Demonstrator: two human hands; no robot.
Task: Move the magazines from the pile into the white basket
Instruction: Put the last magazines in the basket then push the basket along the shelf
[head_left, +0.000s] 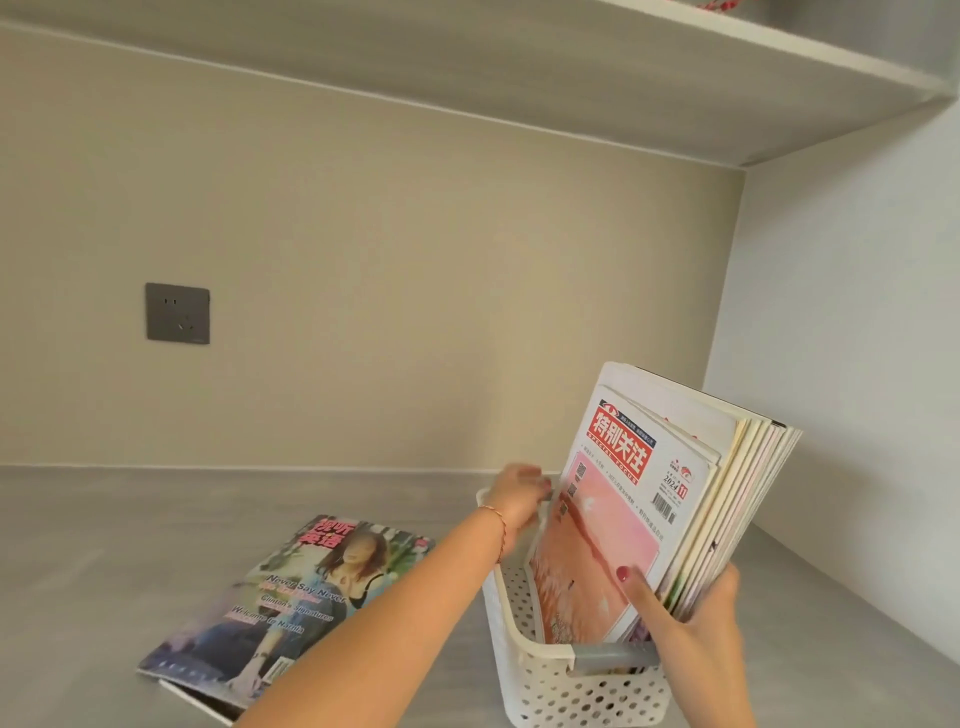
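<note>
A white perforated basket (506, 644) stands on the grey counter at the lower right. Several magazines (691, 499) stand upright in it, leaning right; the front one has a pink cover with a red title block. My right hand (696, 608) grips the near edge of this bundle, thumb on the pink cover. My left hand (517, 496) reaches to the far edge of the front magazine by the basket's far rim; its fingers are blurred. To the left, the pile of magazines (291, 603) lies flat on the counter, its top cover showing a person.
A grey wall socket (177, 313) is set in the beige back wall. A white side wall stands close to the right of the basket. A shelf (701, 67) runs overhead. The grey counter (104, 545) stretches to the left.
</note>
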